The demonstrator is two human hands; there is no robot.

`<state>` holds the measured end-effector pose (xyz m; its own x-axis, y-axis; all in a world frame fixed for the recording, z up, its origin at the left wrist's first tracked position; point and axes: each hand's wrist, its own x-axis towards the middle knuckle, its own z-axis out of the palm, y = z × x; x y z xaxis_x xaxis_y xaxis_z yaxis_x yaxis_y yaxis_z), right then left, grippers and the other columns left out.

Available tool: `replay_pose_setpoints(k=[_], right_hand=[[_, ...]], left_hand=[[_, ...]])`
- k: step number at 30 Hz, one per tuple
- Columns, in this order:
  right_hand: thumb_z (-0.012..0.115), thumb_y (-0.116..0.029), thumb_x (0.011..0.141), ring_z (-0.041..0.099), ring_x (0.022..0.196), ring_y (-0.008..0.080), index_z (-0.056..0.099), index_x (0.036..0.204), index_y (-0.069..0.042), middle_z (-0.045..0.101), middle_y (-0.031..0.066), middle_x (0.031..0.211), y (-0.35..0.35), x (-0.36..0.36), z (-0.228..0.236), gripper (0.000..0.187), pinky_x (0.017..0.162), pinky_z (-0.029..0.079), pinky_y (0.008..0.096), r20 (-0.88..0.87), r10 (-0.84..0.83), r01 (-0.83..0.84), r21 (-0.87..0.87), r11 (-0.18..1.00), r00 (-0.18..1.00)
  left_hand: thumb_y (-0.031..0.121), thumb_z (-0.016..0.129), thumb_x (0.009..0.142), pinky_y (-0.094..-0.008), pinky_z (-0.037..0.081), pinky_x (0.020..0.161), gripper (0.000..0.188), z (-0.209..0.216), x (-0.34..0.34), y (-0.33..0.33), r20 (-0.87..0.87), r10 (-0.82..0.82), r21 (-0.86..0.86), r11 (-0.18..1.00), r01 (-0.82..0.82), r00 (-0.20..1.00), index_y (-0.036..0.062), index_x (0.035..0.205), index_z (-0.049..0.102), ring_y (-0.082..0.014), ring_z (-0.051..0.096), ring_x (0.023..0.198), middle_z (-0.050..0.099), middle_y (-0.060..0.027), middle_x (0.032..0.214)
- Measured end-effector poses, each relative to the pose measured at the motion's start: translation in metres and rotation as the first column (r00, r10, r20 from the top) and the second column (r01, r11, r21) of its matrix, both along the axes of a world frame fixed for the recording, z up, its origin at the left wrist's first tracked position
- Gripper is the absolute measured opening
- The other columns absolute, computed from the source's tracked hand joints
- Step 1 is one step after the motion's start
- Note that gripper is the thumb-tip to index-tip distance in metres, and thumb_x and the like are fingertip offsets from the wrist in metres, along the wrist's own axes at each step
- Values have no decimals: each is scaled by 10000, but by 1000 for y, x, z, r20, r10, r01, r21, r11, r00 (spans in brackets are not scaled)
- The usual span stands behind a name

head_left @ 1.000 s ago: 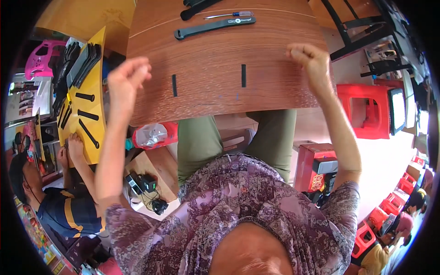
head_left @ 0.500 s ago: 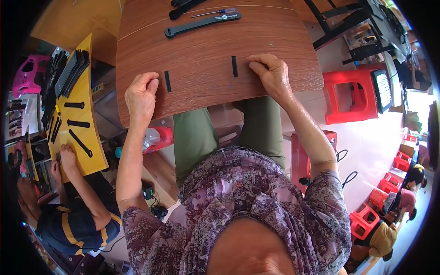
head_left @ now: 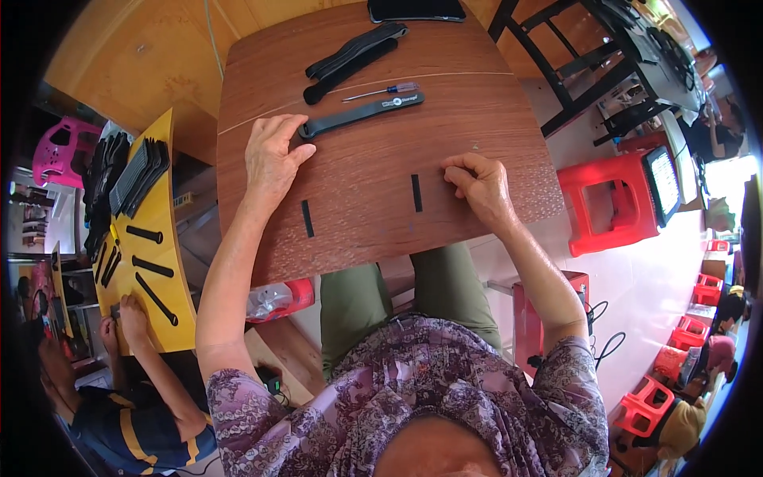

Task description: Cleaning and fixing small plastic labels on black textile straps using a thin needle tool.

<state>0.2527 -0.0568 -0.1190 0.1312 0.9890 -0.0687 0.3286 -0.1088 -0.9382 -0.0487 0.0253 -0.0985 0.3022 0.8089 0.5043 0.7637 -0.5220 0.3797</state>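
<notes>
A dark grey flat strap [head_left: 366,115] with a hole at its left end and pale print near its right end lies on the brown wooden table [head_left: 350,175]. At that holed end is my left hand [head_left: 272,159], thumb apart from the fingers. Whether the fingertips touch the strap I cannot tell. My right hand [head_left: 481,191] rests low over the table, its fingers curled in and nothing visible in them. To its left lies a short black strip [head_left: 416,193]. A second black strip [head_left: 307,219] lies below my left hand. Just beyond the strap is a small screwdriver [head_left: 381,91] with a purplish handle.
A bundle of black straps [head_left: 358,60] and a dark flat device [head_left: 417,9] lie at the table's far side. On the left, a co-worker's hands [head_left: 131,322] work at a yellow table [head_left: 171,294] holding black straps. A red stool [head_left: 608,207] stands right.
My left hand has moved forward from beside the left black strip to the strap's holed end, its fingers opening. My right hand stays curled near the right strip. The view has shifted, showing more of the table's far side.
</notes>
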Motion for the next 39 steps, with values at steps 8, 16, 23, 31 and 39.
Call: replay_pose_setpoints(k=[8,16,23,31,39], right_hand=[[631,-53,736,585,789,328,650,850,-17,630,143,815,52,-17,13,121,708,470,387,398,-44,-163,471,867,916],[683,-66,675,523,927,279,620,963,-45,597,105,976,80,-44,16,295,760,429,402,606,-72,-378,581,721,792],[720,-92,679,576,856,284,628,1023,-28,629,118,896,69,-48,21,362,793,443,386,602,227,-547,424,722,766],[672,-70,756,624,808,241,621,995,18,641,153,870,31,-59,49,259,725,479,320,168,261,-302,309,902,951],[627,-56,803,598,816,107,611,1039,18,651,88,870,-18,-45,78,248,742,481,273,131,345,-364,180,914,929]], left_hand=[[123,747,642,-352,440,832,409,-13,21,36,-98,-88,-113,991,77,991,48,1026,629,-244,507,940,598,-59,962],[72,700,716,-384,457,758,236,-2,28,30,-125,-161,-236,963,128,979,11,926,610,-272,534,845,552,-87,877],[31,685,736,-334,479,697,285,30,37,-4,78,-267,-431,860,274,960,0,1000,580,-254,585,783,588,-75,878],[24,677,779,-239,471,673,378,16,64,-54,913,344,-406,737,541,217,0,1133,545,-139,596,867,635,-91,1014],[112,616,862,-273,484,660,178,32,79,-83,930,368,-290,717,634,9,-35,961,617,-165,604,797,640,-155,959]])
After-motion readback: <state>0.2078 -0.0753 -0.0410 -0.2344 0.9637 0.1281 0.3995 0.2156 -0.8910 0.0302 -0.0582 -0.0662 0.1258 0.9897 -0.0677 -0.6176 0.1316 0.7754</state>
